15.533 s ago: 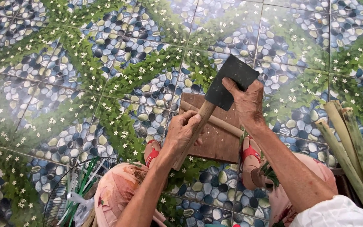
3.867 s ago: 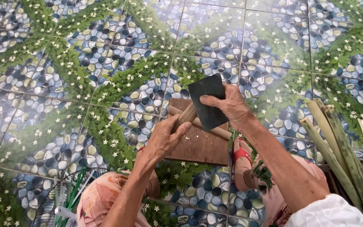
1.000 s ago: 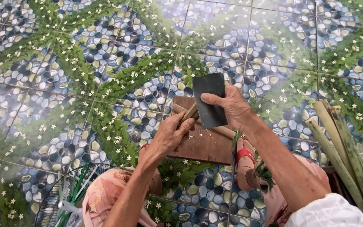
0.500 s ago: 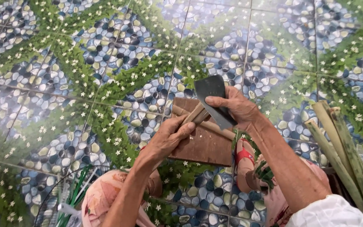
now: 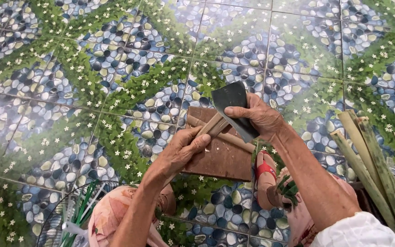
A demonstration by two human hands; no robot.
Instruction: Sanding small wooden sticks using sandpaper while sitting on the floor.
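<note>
One view only, from the camera on the person's head, and it looks steeply down, almost straight at the tiled floor (image 5: 115, 68) with its pebble-and-flower pattern. It sits close: the forearms come in from the bottom edge, the left hand (image 5: 181, 148) and right hand (image 5: 257, 116) meet just right of centre, above the brown wooden board (image 5: 220, 160). The knees and a red-strapped sandal (image 5: 264, 169) lie at the lower edge, right under the lens. Green stalks (image 5: 371, 164) cut off at the right border, a wire basket (image 5: 65, 215) clipped at the bottom left. Floor fills the whole top half; no second view to share with
</note>
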